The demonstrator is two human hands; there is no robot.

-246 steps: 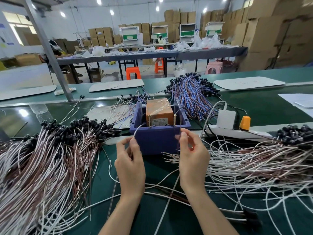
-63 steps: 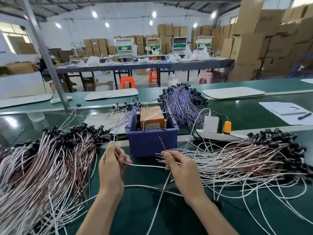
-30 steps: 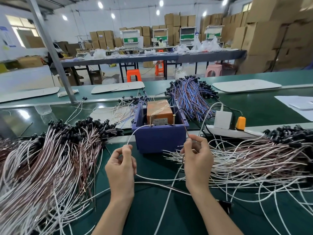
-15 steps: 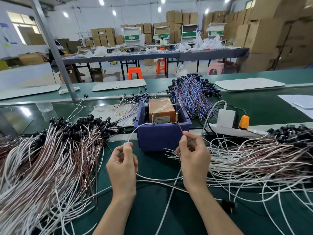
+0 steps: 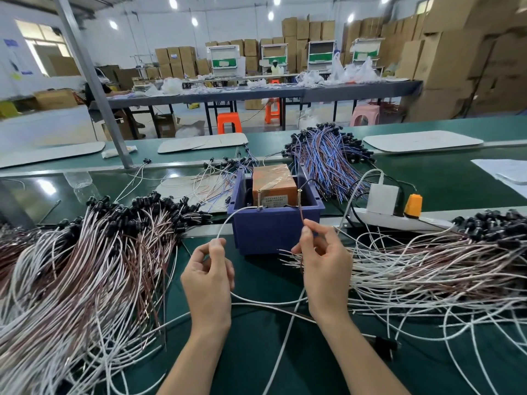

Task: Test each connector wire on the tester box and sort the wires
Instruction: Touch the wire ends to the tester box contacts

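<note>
An orange tester box (image 5: 273, 184) sits inside a blue bin (image 5: 273, 229) straight ahead, with two brass posts at the bin's front rim. My left hand (image 5: 209, 276) pinches a white wire (image 5: 232, 216) whose tip lies against the left post (image 5: 259, 199). My right hand (image 5: 325, 262) pinches a brown wire (image 5: 301, 213) that runs up to the right post (image 5: 299, 198). Both wires trail back between my forearms to a black connector (image 5: 383, 344) on the green mat.
A big heap of white and brown wires (image 5: 74, 275) lies on the left, another heap (image 5: 427, 269) on the right. A blue and red bundle (image 5: 328, 161) lies behind the bin. A power strip (image 5: 399, 219) with a white adapter and an orange plug sits right of the bin.
Both hands rose from the mat toward the bin. The white wire's tip now lies on the left post, and the brown wire's tip has come up to the right post.
</note>
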